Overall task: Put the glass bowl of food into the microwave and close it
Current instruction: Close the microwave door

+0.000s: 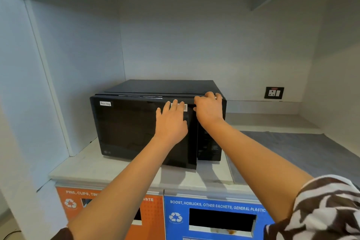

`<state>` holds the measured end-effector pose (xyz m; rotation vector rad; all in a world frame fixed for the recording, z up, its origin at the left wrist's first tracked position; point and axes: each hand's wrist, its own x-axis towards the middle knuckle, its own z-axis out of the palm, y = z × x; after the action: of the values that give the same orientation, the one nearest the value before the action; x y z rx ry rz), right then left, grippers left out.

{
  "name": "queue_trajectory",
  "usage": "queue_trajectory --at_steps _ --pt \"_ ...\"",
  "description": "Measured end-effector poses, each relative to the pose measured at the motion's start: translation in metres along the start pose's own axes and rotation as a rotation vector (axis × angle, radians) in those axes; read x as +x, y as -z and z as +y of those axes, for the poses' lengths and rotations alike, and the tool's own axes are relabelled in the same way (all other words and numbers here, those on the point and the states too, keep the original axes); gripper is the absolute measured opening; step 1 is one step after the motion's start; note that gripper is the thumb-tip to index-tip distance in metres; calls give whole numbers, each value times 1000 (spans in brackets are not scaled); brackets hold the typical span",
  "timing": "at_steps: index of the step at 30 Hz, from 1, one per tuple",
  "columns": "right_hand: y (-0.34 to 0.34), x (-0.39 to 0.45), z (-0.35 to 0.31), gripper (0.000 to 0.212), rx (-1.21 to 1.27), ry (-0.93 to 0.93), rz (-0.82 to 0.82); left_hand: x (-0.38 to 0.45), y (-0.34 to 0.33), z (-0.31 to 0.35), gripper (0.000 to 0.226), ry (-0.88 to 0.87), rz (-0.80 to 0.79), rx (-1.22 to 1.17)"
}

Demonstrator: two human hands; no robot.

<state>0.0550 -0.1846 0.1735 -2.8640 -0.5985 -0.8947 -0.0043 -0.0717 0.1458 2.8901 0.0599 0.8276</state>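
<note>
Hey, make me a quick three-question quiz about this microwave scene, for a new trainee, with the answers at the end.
1. True or false: the left hand lies flat on the microwave door.
2. Where is the right hand? A) on the wall socket B) at the microwave's top right corner C) in the blue bin
3. What does the white label on the door read?

Key: 1 true; 2 B; 3 Non-Veg.
</note>
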Motion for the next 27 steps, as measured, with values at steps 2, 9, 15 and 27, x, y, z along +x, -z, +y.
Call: queue_trajectory --at_steps 2,9,15,27 --pt "-3 5 1 26 -6 -5 -5 1 -1 -6 66 10 12 -24" --pt "-22 23 7 23 31 -44 10 3 -5 -26 64 44 61 -82" --pt "-32 31 14 21 74 -43 32 7 -11 -37 63 64 67 -113" --pt "-37 41 16 27 57 -49 12 15 -24 -38 62 42 73 -121"
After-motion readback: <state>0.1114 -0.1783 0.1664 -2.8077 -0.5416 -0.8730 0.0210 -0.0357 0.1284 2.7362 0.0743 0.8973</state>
